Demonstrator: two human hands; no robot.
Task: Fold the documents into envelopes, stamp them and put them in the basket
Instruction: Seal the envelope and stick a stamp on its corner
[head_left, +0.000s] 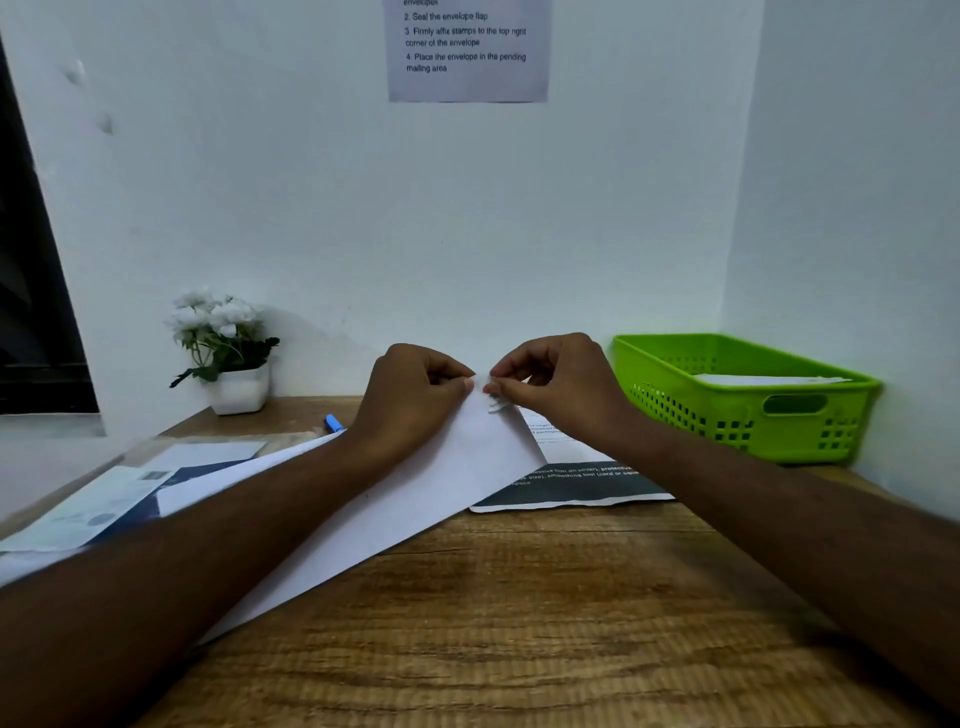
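Dim, cool, flat light — left hand (410, 397) and right hand (569, 387) sharp; edges bow, lower corners perhaps blurred.

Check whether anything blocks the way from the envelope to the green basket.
Nothing visible does. The left hand pinches the envelope at its far corner, the right hand a small stamp there. The green basket stands open-topped to the right; only a flat printed sheet lies between them.

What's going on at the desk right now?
A person is working on a white envelope lying on the wooden table. The left hand pinches its far corner while the right hand pinches what looks like a small stamp there. The green basket at right already holds white paper.
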